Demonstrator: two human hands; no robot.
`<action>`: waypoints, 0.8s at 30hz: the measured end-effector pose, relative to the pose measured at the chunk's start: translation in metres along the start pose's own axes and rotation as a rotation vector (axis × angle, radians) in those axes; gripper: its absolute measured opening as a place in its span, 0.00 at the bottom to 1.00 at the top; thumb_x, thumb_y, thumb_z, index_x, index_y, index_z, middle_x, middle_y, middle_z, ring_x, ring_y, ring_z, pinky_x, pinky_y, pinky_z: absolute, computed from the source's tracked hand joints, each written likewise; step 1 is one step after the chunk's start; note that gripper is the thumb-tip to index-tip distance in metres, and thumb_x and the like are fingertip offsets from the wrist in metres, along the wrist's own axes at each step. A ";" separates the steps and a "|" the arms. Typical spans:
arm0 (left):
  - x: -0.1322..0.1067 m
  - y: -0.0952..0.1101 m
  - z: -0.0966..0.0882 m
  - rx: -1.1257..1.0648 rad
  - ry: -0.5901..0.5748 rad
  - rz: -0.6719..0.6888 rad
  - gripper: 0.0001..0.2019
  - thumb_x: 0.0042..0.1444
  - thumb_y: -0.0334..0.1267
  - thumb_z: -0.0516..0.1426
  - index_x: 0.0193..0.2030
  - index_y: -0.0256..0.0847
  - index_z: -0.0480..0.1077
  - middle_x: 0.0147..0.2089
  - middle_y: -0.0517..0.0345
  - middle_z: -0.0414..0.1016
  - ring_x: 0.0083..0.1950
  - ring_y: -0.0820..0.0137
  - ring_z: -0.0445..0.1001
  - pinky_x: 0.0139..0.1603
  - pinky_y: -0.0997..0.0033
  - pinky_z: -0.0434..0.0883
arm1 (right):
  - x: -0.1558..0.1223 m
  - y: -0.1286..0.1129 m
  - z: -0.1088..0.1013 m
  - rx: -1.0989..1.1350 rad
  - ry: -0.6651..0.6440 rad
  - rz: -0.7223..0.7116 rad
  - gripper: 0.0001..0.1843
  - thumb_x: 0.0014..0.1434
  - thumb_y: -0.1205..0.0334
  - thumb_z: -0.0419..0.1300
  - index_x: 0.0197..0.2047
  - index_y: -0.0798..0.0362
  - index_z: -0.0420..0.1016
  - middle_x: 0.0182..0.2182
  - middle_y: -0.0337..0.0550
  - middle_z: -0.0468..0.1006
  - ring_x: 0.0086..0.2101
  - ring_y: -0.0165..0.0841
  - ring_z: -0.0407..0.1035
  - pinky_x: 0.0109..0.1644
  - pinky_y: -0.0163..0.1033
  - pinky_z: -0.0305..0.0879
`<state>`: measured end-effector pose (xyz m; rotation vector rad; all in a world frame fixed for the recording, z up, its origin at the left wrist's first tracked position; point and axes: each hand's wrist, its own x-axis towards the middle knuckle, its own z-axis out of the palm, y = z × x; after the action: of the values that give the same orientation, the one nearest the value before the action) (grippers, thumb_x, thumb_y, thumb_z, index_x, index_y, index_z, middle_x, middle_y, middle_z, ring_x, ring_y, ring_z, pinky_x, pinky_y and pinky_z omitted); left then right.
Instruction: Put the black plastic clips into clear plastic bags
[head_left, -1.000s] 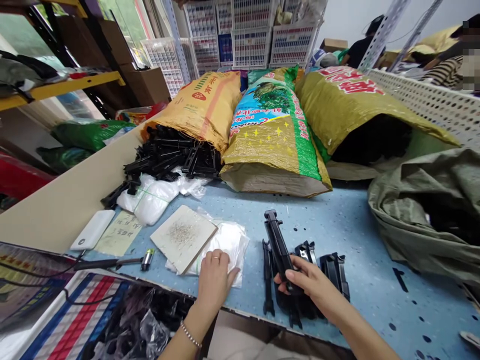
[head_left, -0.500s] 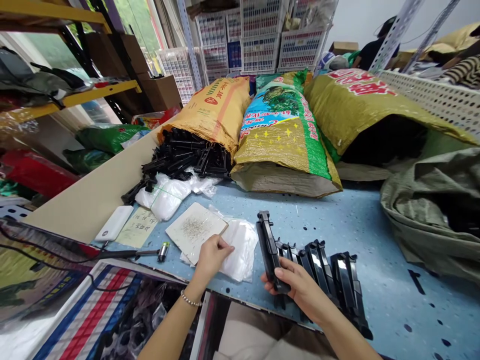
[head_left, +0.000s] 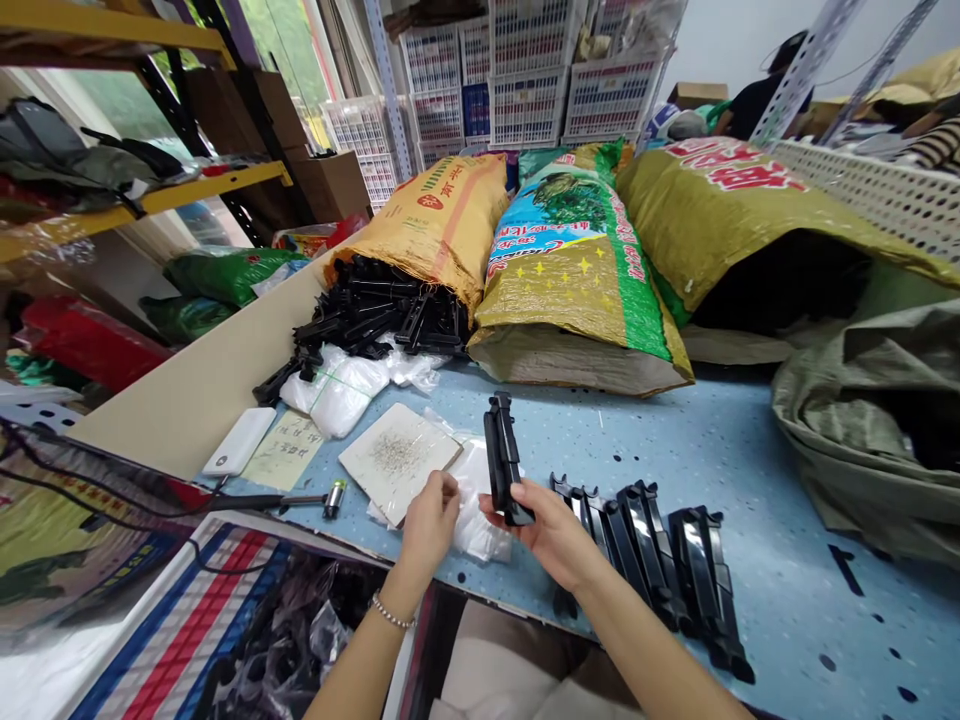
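Note:
My right hand (head_left: 551,525) grips a long, narrow black plastic part (head_left: 502,450) near its lower end and holds it up, tilted, above the bench. My left hand (head_left: 429,520) is closed, thumb and fingers pressed together, at the left edge of a stack of clear plastic bags (head_left: 484,535); whatever is between the fingertips is hidden. Beside that hand lies a pale square board (head_left: 390,455) with brown specks on it. Several similar black parts (head_left: 649,545) are lined up on the bench to the right of my right hand.
An orange sack (head_left: 442,220) spills black parts (head_left: 375,310) at the back left. A green-gold sack (head_left: 577,290) and an olive sack (head_left: 750,200) lie alongside. A white device (head_left: 238,440), a note (head_left: 283,450) and a tool (head_left: 262,502) are on the left. A person (head_left: 765,95) is far back.
My right hand has moved left and slightly up with the black part, away from the row and over the bags. My left hand has shifted slightly, with its fingers curled more.

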<state>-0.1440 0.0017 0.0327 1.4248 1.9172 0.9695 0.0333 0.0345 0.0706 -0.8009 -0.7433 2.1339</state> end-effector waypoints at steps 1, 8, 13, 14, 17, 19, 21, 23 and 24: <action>0.000 0.001 -0.001 0.010 0.001 0.009 0.09 0.52 0.34 0.53 0.40 0.41 0.70 0.33 0.58 0.74 0.35 0.67 0.72 0.38 0.69 0.65 | 0.003 0.001 0.002 0.016 0.006 -0.009 0.16 0.50 0.53 0.67 0.37 0.56 0.76 0.35 0.47 0.82 0.41 0.38 0.75 0.49 0.43 0.68; -0.003 0.004 -0.003 -0.007 -0.035 0.005 0.11 0.51 0.42 0.56 0.22 0.41 0.66 0.21 0.64 0.65 0.26 0.71 0.66 0.30 0.73 0.61 | 0.004 0.004 -0.005 0.058 0.065 -0.016 0.13 0.50 0.56 0.67 0.34 0.58 0.77 0.32 0.48 0.82 0.37 0.38 0.77 0.45 0.43 0.71; -0.003 0.002 0.006 -0.045 -0.026 -0.002 0.13 0.44 0.41 0.60 0.18 0.41 0.61 0.20 0.67 0.61 0.24 0.73 0.62 0.27 0.75 0.57 | 0.011 0.008 -0.005 0.136 0.122 0.012 0.12 0.50 0.57 0.67 0.32 0.57 0.75 0.29 0.47 0.82 0.35 0.39 0.77 0.47 0.44 0.72; -0.002 0.002 0.006 -0.055 -0.025 0.003 0.12 0.43 0.40 0.60 0.18 0.41 0.61 0.21 0.66 0.61 0.25 0.73 0.62 0.27 0.75 0.58 | 0.015 0.009 -0.004 0.153 0.123 0.024 0.11 0.50 0.58 0.67 0.32 0.57 0.75 0.28 0.47 0.82 0.35 0.39 0.78 0.46 0.43 0.72; 0.002 0.000 -0.002 -0.100 -0.027 0.026 0.12 0.45 0.40 0.59 0.18 0.41 0.60 0.24 0.63 0.66 0.27 0.73 0.66 0.30 0.74 0.62 | 0.025 0.013 0.001 0.152 0.126 0.078 0.10 0.51 0.59 0.65 0.32 0.58 0.74 0.28 0.49 0.82 0.31 0.36 0.78 0.43 0.41 0.73; 0.004 -0.003 -0.012 -0.128 -0.018 0.035 0.11 0.48 0.40 0.56 0.20 0.41 0.60 0.27 0.61 0.70 0.29 0.72 0.68 0.32 0.73 0.64 | 0.028 0.015 0.002 0.118 0.152 0.112 0.10 0.52 0.59 0.64 0.33 0.58 0.74 0.29 0.51 0.82 0.29 0.35 0.77 0.39 0.38 0.74; 0.004 -0.004 -0.019 -0.136 0.010 0.033 0.10 0.50 0.41 0.55 0.22 0.41 0.61 0.26 0.61 0.71 0.28 0.72 0.69 0.31 0.73 0.65 | 0.028 0.016 0.003 0.110 0.184 0.115 0.10 0.53 0.59 0.64 0.34 0.58 0.73 0.29 0.51 0.82 0.30 0.35 0.77 0.38 0.36 0.74; 0.001 -0.005 -0.022 -0.127 0.046 0.037 0.08 0.51 0.40 0.55 0.24 0.41 0.62 0.24 0.63 0.69 0.26 0.72 0.68 0.30 0.73 0.64 | 0.027 0.016 0.004 0.144 0.179 0.097 0.10 0.53 0.59 0.63 0.34 0.58 0.73 0.29 0.52 0.82 0.32 0.36 0.78 0.40 0.38 0.74; 0.000 -0.004 -0.022 -0.122 0.059 0.045 0.07 0.51 0.39 0.55 0.25 0.42 0.62 0.23 0.64 0.69 0.26 0.71 0.67 0.30 0.73 0.64 | 0.027 0.017 0.005 0.167 0.167 0.090 0.10 0.53 0.59 0.63 0.34 0.58 0.74 0.29 0.51 0.82 0.33 0.37 0.78 0.42 0.39 0.74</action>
<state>-0.1634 -0.0040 0.0427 1.3880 1.8412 1.1414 0.0079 0.0442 0.0539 -0.9237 -0.4430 2.1442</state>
